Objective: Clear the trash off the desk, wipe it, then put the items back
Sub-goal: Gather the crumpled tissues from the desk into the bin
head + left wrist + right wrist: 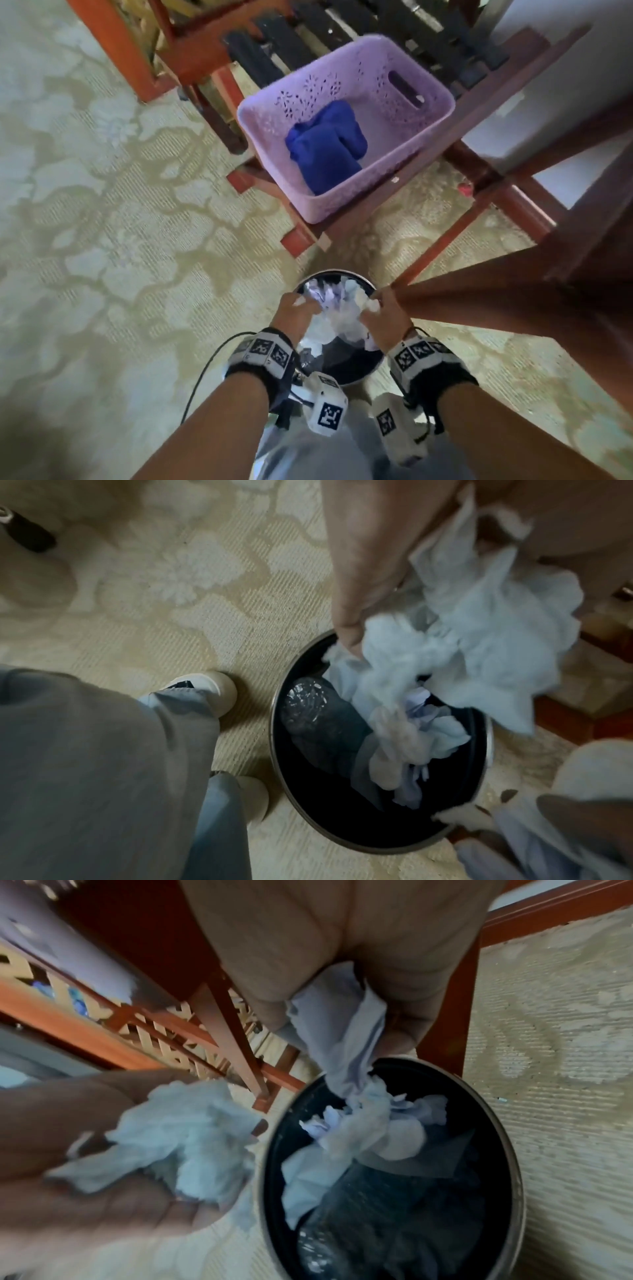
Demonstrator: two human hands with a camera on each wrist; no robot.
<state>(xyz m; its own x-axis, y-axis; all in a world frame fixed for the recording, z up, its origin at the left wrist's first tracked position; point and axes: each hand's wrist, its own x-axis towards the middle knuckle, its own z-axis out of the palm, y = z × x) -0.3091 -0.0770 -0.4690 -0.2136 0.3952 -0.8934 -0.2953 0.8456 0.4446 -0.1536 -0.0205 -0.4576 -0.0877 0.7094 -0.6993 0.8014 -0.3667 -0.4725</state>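
While poised side by side over the round bin (356, 371), left hand (295, 315) and right hand (385, 317) each clench crumpled tissue (337, 320); loose ends trail below both grips into the bin's black liner.

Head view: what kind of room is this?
Probably a carpeted hotel room or bedroom: patterned carpet, a wooden luggage-style rack bearing a purple basket, and a small round bin on the floor.

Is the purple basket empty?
No, a folded blue cloth lies inside the purple basket, as the head view shows.
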